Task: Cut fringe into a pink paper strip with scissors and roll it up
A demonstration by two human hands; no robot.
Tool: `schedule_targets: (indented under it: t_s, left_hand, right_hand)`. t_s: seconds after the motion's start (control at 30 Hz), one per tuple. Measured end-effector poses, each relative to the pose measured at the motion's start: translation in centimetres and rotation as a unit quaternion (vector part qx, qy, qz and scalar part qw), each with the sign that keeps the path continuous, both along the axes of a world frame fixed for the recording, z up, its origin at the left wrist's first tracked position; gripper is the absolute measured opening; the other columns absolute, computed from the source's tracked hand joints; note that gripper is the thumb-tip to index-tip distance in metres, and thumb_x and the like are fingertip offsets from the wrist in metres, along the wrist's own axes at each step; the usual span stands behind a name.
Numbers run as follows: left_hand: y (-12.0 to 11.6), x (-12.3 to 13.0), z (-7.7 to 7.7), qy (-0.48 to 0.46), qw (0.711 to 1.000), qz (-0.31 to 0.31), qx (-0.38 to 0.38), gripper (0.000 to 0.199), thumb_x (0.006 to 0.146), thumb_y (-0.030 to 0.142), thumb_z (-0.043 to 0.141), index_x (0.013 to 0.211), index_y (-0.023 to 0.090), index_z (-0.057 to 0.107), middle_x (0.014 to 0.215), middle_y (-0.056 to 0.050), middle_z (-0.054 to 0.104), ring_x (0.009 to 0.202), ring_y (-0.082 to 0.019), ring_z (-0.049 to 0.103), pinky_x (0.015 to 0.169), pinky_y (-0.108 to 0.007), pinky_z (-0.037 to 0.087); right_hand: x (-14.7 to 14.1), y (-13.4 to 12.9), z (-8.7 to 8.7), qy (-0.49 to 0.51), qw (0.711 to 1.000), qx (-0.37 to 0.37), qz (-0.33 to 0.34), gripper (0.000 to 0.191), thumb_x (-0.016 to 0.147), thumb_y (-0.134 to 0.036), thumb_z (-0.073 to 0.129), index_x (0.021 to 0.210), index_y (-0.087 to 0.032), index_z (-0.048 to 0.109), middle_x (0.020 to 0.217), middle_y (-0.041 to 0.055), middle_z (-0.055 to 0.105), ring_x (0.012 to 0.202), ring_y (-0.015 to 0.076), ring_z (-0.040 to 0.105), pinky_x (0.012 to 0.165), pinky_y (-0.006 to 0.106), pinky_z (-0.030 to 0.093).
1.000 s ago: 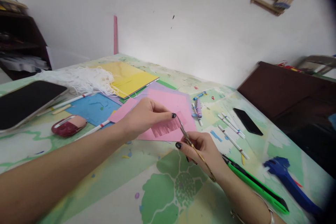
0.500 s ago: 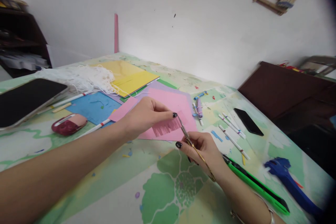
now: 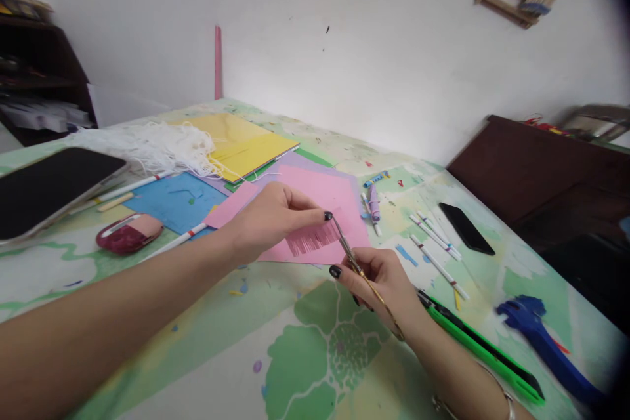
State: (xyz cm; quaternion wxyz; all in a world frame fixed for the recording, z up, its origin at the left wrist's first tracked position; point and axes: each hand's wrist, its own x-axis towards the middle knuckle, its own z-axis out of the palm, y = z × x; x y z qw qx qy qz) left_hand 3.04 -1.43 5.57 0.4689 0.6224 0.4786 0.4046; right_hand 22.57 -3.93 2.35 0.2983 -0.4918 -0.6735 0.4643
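Observation:
Between the thumb and fingers of my left hand is a pink paper strip, its lower edge cut into a fringe. My right hand grips gold-handled scissors, their blades pointing up at the strip's right end, close to my left thumb. Whether the blades are parted is hard to make out. Beneath the strip lies a larger pink sheet, on top of lilac paper. A green box cutter rests beside my right forearm.
Left are a tablet, white yarn, a maroon case, blue paper and a yellow pad. Right are several white paper sticks, a lilac roll, a black phone and a blue tool.
Both hands keep almost the same position, the strip and scissors with them. Nothing was picked up or put down.

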Motion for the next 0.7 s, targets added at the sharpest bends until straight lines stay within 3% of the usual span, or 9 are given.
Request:
schedule_targets:
  t_s: [0.7]
  left_hand:
    - [-0.04,0.07,0.21,-0.002,1.000,0.001,-0.010,0.016,0.073,0.027,0.063,0.073,0.016,0.074,0.071,-0.003,0.070,0.066,-0.013,0.058,0.062,-0.024,0.043]
  right_hand:
    - [-0.02,-0.11,0.09,-0.017,1.000,0.005,-0.001,0.028,0.072,-0.035,0.064,0.057,-0.016,0.050,0.043,-0.0080,0.032,0.039,0.0065,0.030,0.039,0.021,0.021]
